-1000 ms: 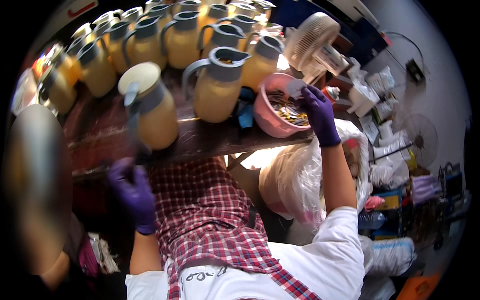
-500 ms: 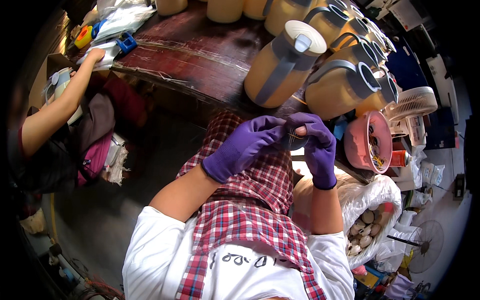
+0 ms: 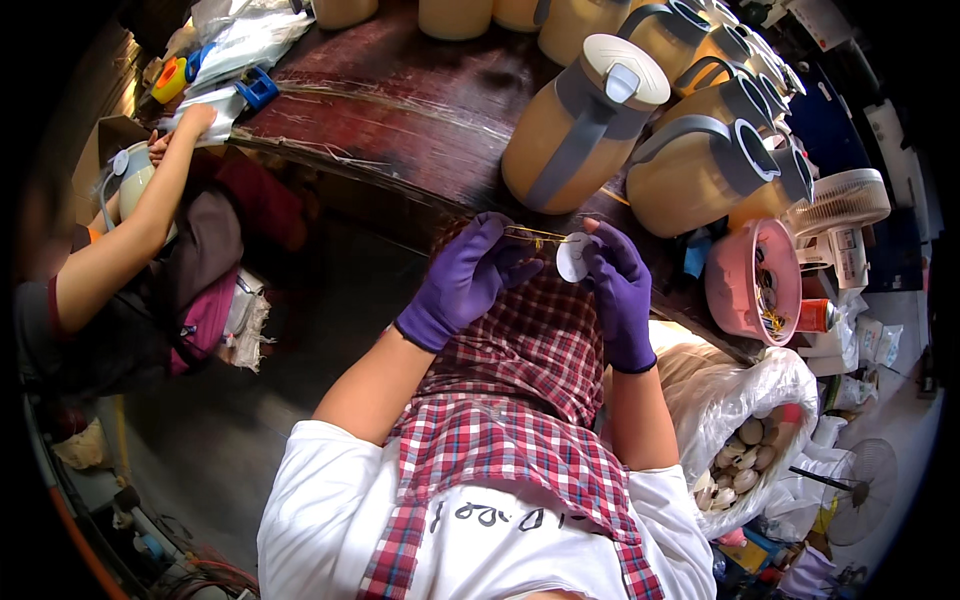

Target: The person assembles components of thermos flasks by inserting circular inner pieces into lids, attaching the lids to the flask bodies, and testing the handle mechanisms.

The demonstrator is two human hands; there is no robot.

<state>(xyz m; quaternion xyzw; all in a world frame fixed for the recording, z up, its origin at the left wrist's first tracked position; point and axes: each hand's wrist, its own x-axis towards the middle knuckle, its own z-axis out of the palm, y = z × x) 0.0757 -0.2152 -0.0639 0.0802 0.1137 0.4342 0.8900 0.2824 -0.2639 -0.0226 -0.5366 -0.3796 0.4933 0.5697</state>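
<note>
Two purple-gloved hands meet just in front of the lidded pitcher [image 3: 580, 125], the nearest of at least five tan pitchers on the dark counter [image 3: 400, 110]. The right hand [image 3: 615, 285] has its grip pinched shut on one small white disc [image 3: 573, 257]. The left hand [image 3: 470, 275] has its grip closed on a thin yellow rubber band [image 3: 535, 236] stretched toward that disc. One pink bowl [image 3: 735, 285] sits right of the pitcher.

A dark wooden table [image 3: 400, 110] stands over a grey floor [image 3: 230, 430], seemingly concrete, under bright light.
</note>
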